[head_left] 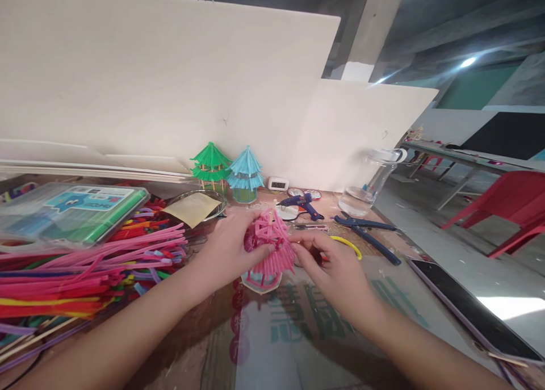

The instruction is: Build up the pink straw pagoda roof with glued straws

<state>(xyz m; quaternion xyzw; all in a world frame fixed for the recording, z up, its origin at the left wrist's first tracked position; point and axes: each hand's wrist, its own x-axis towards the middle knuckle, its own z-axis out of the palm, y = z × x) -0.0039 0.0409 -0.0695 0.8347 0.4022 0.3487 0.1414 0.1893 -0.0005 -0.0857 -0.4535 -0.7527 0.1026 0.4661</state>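
Note:
A small pink pavilion model (272,259), built of pipe cleaners on a pale many-sided base, is held over the table in front of me. Wrapped round its left side is my left hand (232,248), the thumb lying across the roof. My right hand (327,259) pinches at the right edge of the roof with thumb and forefinger. Whether a loose strip lies between those fingertips is too small to see. Behind stand a green pavilion model (210,166) and a light blue one (246,174).
Many pipe cleaners (85,271) lie at left beside a plastic case (72,214). Beyond my hands are a blue glue gun (302,204), pliers (368,231), a small digital clock (278,184) and a water bottle (366,185). A phone (472,305) rests at right.

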